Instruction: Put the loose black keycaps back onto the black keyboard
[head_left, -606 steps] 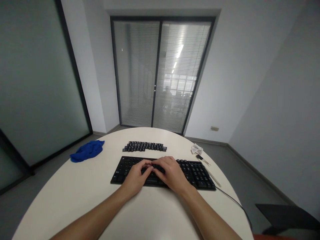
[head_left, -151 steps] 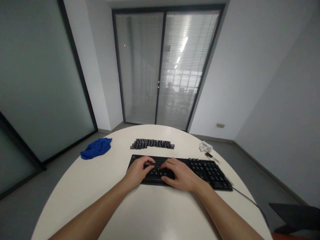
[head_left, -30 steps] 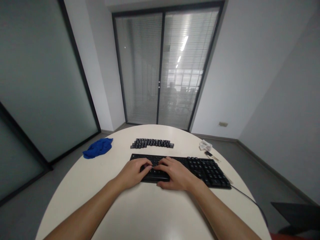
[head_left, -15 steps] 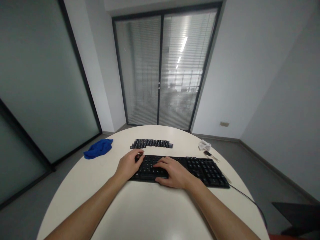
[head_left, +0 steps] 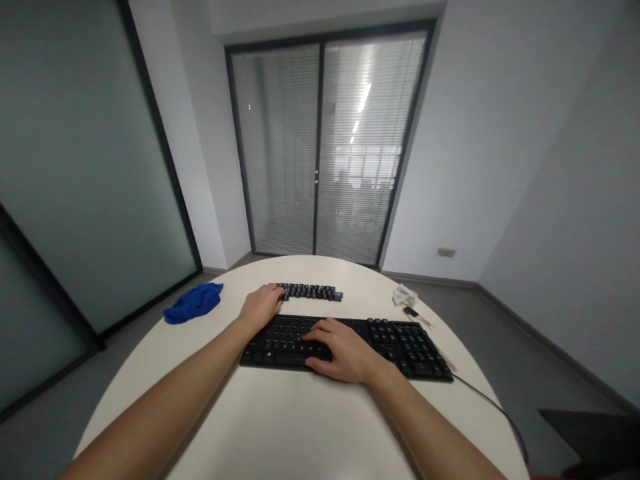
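Observation:
A black keyboard [head_left: 287, 337] lies across the round table, its main key area partly bare of caps and its right-hand number block capped. Beyond it stand rows of loose black keycaps [head_left: 313, 292]. My left hand [head_left: 261, 308] reaches past the keyboard's far left edge, fingertips at the left end of these keycaps. Its fingers look parted, with no lifted cap visible between them. My right hand [head_left: 343, 350] rests over the middle of the keyboard, thumb and fingers apart, holding nothing. The fingers cover some of the keys beneath.
A crumpled blue cloth [head_left: 194, 303] lies at the table's left edge. On the right are a crumpled white tissue [head_left: 404, 295] and a small brush-like tool with a black part [head_left: 411, 311]. The keyboard's cable [head_left: 487, 397] runs off the table's right edge [head_left: 480, 353].
My left hand has moved from the keyboard's left part forward to the loose keycaps. My right hand stays on the keyboard. The view has tilted slightly.

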`<state>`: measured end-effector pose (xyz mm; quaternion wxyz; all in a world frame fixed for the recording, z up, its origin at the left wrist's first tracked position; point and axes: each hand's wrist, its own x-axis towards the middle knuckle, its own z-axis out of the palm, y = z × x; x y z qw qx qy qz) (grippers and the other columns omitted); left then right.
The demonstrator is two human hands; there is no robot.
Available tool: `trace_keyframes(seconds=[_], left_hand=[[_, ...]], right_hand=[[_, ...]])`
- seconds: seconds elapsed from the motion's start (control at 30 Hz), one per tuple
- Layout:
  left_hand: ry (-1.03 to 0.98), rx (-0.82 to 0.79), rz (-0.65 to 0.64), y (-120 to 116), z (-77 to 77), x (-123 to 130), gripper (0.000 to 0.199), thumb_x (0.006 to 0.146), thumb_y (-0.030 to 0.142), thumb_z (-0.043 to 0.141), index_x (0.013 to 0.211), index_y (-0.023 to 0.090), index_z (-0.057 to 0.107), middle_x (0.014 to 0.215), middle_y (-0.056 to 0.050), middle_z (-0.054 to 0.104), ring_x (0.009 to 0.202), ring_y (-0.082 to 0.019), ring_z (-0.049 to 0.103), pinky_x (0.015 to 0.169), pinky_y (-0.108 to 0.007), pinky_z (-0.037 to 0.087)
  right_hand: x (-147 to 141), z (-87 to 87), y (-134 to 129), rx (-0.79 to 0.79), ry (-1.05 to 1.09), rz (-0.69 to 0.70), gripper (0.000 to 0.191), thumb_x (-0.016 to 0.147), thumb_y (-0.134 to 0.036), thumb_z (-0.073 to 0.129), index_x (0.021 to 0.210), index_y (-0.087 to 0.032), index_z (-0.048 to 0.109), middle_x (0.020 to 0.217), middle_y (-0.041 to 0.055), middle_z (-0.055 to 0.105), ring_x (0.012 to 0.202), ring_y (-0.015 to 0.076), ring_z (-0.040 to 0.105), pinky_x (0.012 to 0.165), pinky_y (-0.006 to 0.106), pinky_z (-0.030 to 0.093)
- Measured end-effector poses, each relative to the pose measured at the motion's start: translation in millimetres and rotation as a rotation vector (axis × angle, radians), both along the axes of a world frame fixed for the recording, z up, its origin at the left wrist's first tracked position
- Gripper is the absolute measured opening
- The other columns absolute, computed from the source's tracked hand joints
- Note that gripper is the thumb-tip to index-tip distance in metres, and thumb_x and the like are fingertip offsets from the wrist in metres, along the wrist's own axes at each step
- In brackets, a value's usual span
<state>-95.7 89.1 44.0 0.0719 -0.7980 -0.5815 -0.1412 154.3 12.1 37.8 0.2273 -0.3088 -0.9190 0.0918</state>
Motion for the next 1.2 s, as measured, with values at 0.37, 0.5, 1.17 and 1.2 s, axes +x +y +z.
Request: trace_keyframes(seconds=[0.37,0.5,1.17,1.2], left_hand=[[0.141,-0.054,-0.019,28,-5.7,24,0.023,0.094,0.016,0.051,0.107,0.02,0.069,0.113,-0.013,0.068,0.109,-0.028,0.062,0.087,-0.038,0.051],[0.158,-0.054,-0.029,33,-9.3,28,0.025,0.095,0.014,0.046,0.103,0.018,0.07,0.111,-0.014,0.068,0.107,-0.029,0.063,0.083,-0.039,0.051],[-0.375,0.003,-0.08,-64,-17.6,24,0.019,0.094,0.019,0.055,0.108,0.025,0.065,0.114,-0.002,0.069,0.106,-0.022,0.064,0.089,-0.033,0.05],[-0.419,-0.011,-0.094,-67,-19.5,20,0.018,0.093,0.019,0.055,0.107,0.025,0.066,0.112,-0.002,0.069,0.105,-0.022,0.063,0.09,-0.033,0.049]], right_hand=[[1,-0.8,1,-0.003,-0.004,-0.006,0.042,0.085,-0.041,0.07,0.122,-0.02,0.067,0.111,0.0079,0.067,0.104,0.0235,0.059,0.095,0.036,0.048],[0,-0.4,0,0.0,-0.001,-0.007,0.042,0.085,-0.041,0.071,0.121,-0.019,0.067,0.11,0.0081,0.067,0.104,0.0232,0.059,0.094,0.036,0.048],[-1,1.1,-1,-0.008,-0.014,-0.015,0.04,0.086,-0.038,0.071,0.121,-0.02,0.067,0.113,0.0083,0.066,0.107,0.0242,0.059,0.097,0.037,0.048],[-1,1.3,-1,-0.007,-0.013,-0.013,0.039,0.086,-0.037,0.07,0.121,-0.021,0.067,0.113,0.0082,0.066,0.107,0.0241,0.059,0.097,0.037,0.048]])
